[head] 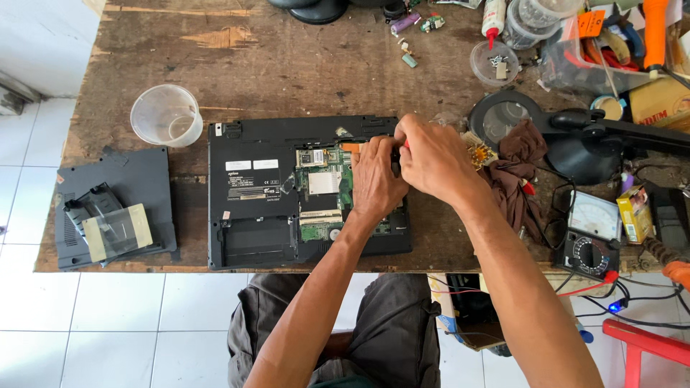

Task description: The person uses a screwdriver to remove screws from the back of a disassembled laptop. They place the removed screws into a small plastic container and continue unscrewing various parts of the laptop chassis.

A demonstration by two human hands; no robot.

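The black upturned laptop (287, 194) with exposed green board is pressed flat by the left hand (375, 179), fingers spread, while a red-handled tool (405, 144) is gripped by the right hand (435, 159), so the work stays steady.

Bright, even daylight, soft shadows only. White floor tiles (108, 323) near blown out at left. Mild glare on the plastic cup (167, 115). Sharp focus throughout; slight wide-angle bend at edges.

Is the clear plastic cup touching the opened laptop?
Apart. The head view shows bare wood of the table between the cup and the laptop.
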